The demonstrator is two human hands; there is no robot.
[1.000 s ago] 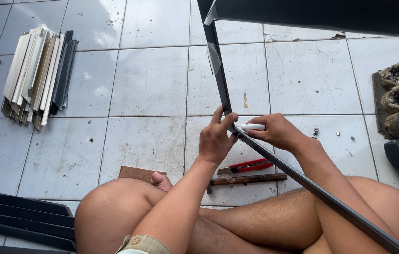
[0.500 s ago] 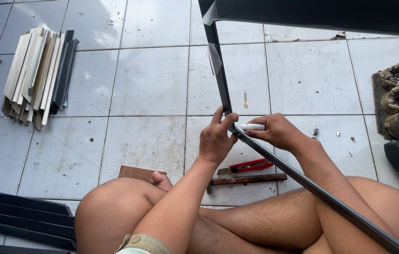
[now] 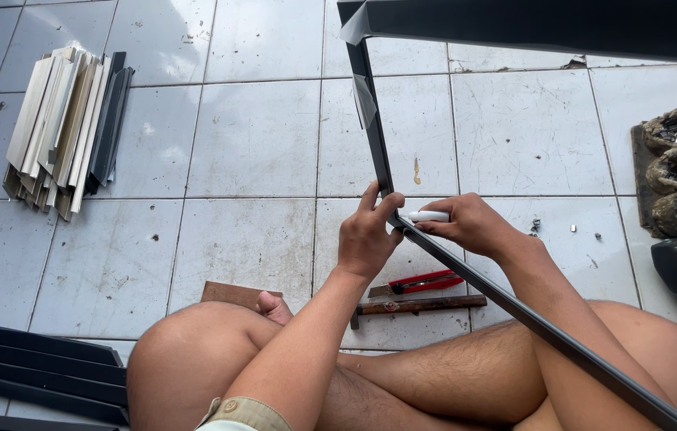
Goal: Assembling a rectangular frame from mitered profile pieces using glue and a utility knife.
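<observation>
Dark metal frame (image 3: 373, 136) stands tilted over the tiled floor (image 3: 250, 144), its corner between both hands. Left hand (image 3: 366, 239) has its grip wrapped on the frame corner; right hand (image 3: 470, 226) has its grip closed around a small white tube (image 3: 428, 216), tip touching the corner. Red cutter (image 3: 418, 282) lies on the floor just below.

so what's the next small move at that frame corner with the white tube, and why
Probably keep the left hand pinching the dark frame at its corner and ease the white tube in the right hand along the joint. The tube's tip already sits right at the corner where the two bars meet, and the frame is held up off the tiled floor, so it needs steadying.
</observation>
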